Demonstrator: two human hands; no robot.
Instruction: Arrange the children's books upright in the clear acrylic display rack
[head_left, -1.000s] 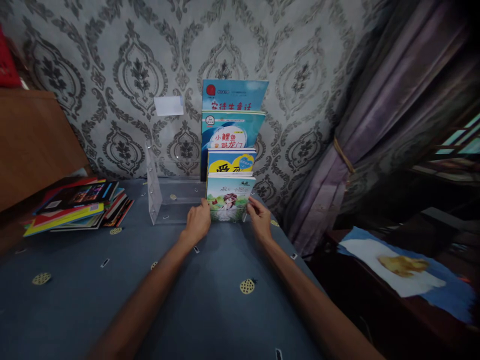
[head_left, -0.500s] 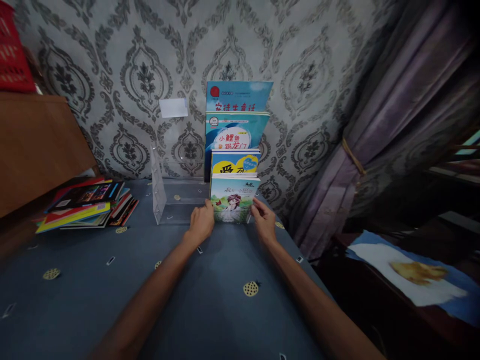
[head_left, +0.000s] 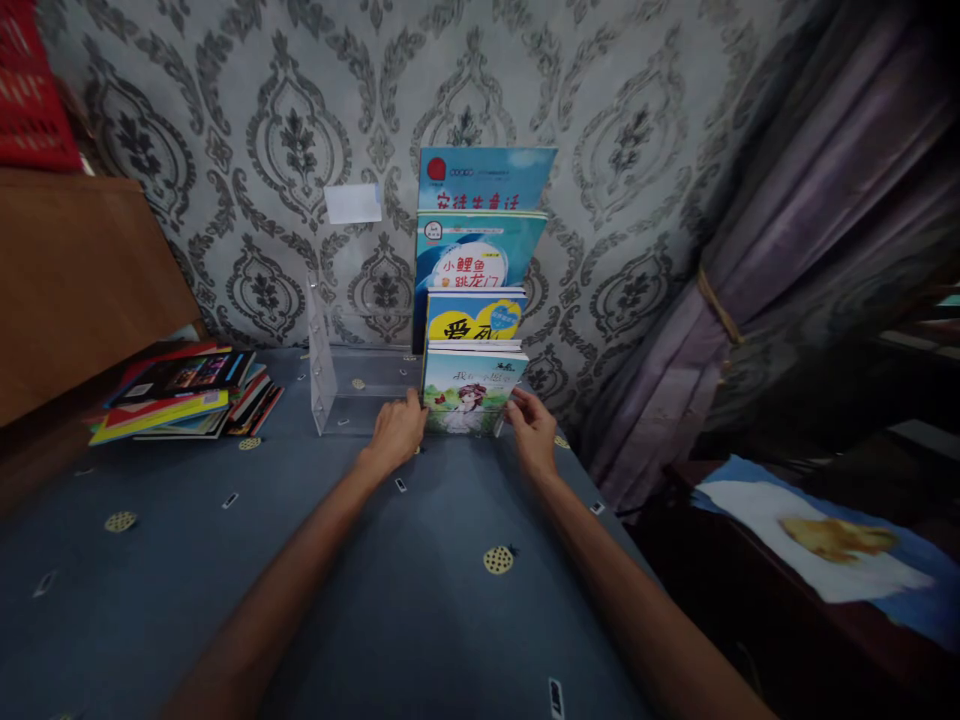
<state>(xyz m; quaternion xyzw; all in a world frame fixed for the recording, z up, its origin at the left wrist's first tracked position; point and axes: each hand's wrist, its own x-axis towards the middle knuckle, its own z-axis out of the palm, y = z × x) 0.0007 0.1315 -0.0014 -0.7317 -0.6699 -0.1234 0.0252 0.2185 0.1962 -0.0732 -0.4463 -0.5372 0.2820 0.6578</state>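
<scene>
A clear acrylic book rack (head_left: 321, 385) stands on the cloth-covered table, its right half filled with books in stepped rows. In the lowest front row is a picture book (head_left: 469, 395) with a child and greenery on its cover. My left hand (head_left: 399, 430) is closed at this book's lower left edge, fingertips against it. At the opposite edge, my right hand (head_left: 532, 428) pinches with thumb and bent fingers. Behind it rise a yellow and blue book (head_left: 480, 315), a teal book (head_left: 480, 250) and a tall blue book (head_left: 487, 178).
Several books lie in an uneven pile (head_left: 180, 395) on the left, beside a brown wooden panel (head_left: 82, 290). A white label (head_left: 352, 203) is at the rack's upper back. Patterned wallpaper backs the table (head_left: 337, 600). A tied curtain (head_left: 675, 360) hangs at the right.
The camera view has shifted slightly, so everything sits a little higher and further right. Both hands stay at the sides of the front book, with only slight finger movement.
</scene>
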